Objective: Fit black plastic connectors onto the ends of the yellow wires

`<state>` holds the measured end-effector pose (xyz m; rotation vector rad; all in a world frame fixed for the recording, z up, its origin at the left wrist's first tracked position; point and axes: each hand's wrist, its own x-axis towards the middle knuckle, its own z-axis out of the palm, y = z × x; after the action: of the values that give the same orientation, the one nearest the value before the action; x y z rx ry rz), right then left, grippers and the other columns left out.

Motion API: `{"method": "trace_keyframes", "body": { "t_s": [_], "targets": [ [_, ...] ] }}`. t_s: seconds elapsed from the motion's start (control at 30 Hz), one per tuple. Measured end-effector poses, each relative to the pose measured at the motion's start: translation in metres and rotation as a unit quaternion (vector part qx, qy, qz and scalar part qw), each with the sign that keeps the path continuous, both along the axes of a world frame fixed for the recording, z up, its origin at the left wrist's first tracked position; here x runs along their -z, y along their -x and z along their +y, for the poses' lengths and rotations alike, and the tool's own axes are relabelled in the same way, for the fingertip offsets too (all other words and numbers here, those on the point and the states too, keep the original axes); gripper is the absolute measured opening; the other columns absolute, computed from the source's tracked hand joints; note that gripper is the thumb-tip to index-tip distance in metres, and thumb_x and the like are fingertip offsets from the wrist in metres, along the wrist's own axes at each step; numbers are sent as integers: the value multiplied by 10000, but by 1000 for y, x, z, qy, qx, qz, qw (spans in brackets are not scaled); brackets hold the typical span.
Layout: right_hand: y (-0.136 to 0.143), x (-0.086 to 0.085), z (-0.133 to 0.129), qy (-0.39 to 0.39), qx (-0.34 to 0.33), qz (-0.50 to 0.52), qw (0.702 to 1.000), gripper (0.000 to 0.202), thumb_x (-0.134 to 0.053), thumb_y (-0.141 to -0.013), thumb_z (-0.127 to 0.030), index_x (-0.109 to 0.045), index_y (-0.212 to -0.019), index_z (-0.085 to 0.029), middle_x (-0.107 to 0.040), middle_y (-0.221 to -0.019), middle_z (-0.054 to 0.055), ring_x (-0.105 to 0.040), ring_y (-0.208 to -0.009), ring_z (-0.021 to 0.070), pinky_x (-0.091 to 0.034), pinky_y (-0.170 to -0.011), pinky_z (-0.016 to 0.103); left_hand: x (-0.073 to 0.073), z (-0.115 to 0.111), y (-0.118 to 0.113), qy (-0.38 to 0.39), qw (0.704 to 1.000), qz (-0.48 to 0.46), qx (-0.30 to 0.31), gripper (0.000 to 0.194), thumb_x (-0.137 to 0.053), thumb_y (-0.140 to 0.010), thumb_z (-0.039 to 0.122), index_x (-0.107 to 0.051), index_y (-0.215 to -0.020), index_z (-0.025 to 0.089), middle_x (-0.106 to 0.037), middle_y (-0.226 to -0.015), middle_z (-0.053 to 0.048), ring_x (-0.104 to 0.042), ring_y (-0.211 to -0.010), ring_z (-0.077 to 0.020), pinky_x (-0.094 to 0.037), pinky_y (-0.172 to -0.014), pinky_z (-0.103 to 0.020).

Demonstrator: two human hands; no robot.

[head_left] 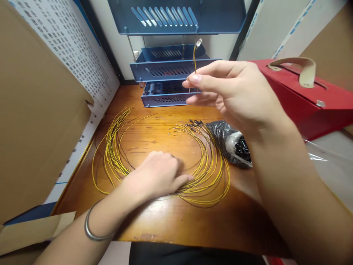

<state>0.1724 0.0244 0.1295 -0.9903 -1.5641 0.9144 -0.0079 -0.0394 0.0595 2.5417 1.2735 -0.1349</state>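
Several thin yellow and dark wires lie in curved loops on the wooden table, some tipped with small black ends. My left hand rests on the middle of the wires, thumb out to the right; its other fingers curl down, and what they grip is hidden. Raised above the table, my right hand pinches a yellow wire between thumb and index finger. A small clear bulb tops that wire. Beside the wires sits a dark plastic bag with black pieces inside.
A blue tiered rack stands at the back of the wooden table. To the right is a red box with a beige handle. Cardboard walls the left side, and clear plastic lies at the right.
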Motion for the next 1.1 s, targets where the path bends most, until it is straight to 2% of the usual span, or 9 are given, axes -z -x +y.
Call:
{"method": "trace_keyframes", "body": {
  "t_s": [0.13,0.3,0.47,0.67,0.73,0.87,0.9,0.97,1.1],
  "targets": [
    [4,-11,-16,38,-19,-20,999,60,-721,-875,-285,-743,-847,-238,-767,-1031,47,-719,-785,198,-649,-692,331,7,0,-4,-31,999,-24,-10,505,-442,-967,628,-654,-815,195,-722,-775,-73,-660,-656,-238,-405,-590,-320],
    [9,-16,-24,84,-78,-33,993,57,-740,-859,-313,-743,-864,-256,-779,-984,69,-716,-729,215,-641,-654,366,11,-2,-18,-47,995,-35,-84,479,-421,-990,587,-656,-876,185,-727,-813,-83,-677,-690,-263,-408,-590,-325],
    [18,-12,-28,57,-162,-125,977,51,-722,-857,-226,-755,-822,-209,-769,-844,26,-704,-701,181,-600,-629,291,17,-1,-24,-47,977,-151,-144,478,-425,-979,615,-666,-973,202,-706,-746,-35,-661,-658,-209,-396,-585,-298],
    [17,-8,-21,7,-118,-261,958,120,-694,-846,-211,-795,-782,-213,-762,-773,29,-708,-714,216,-561,-667,316,26,4,-23,-62,957,-223,-174,514,-416,-985,609,-610,-1223,197,-678,-722,-8,-598,-579,-174,-364,-573,-289],
    [16,-5,-19,5,-116,-296,948,137,-672,-838,-198,-798,-787,-215,-760,-765,36,-700,-711,221,-546,-654,324,28,6,-22,-54,927,-312,-202,523,-480,-966,602,-578,-1266,185,-690,-781,-8,-550,-534,-135,-355,-546,-270],
    [14,6,-12,-58,0,-405,912,112,-694,-766,-150,-791,-760,-205,-742,-755,86,-681,-764,270,-513,-724,379,28,9,-19,-54,837,-497,-221,756,-659,-879,575,-418,-1471,172,-689,-892,-12,-481,-497,-84,-362,-508,-243],
    [13,8,-10,-69,2,-417,906,110,-698,-761,-147,-789,-763,-209,-741,-766,90,-677,-782,275,-506,-746,385,27,10,-19,-50,817,-533,-217,757,-653,-887,572,-417,-1483,170,-683,-872,-8,-469,-494,-81,-361,-500,-239],
    [13,9,-8,-73,-41,-430,899,115,-693,-767,-151,-783,-754,-222,-736,-751,78,-667,-787,264,-492,-761,374,26,11,-19,-42,782,-584,-215,618,-582,-938,568,-532,-1403,165,-670,-798,-3,-446,-485,-79,-346,-480,-235],
    [12,8,-6,-73,-104,-436,891,161,-656,-795,-164,-760,-688,-227,-712,-680,34,-625,-690,201,-464,-699,325,26,18,-17,-45,741,-629,-231,429,-481,-1006,525,-700,-1120,173,-663,-719,-7,-405,-448,-72,-304,-433,-228]
  ]
}}
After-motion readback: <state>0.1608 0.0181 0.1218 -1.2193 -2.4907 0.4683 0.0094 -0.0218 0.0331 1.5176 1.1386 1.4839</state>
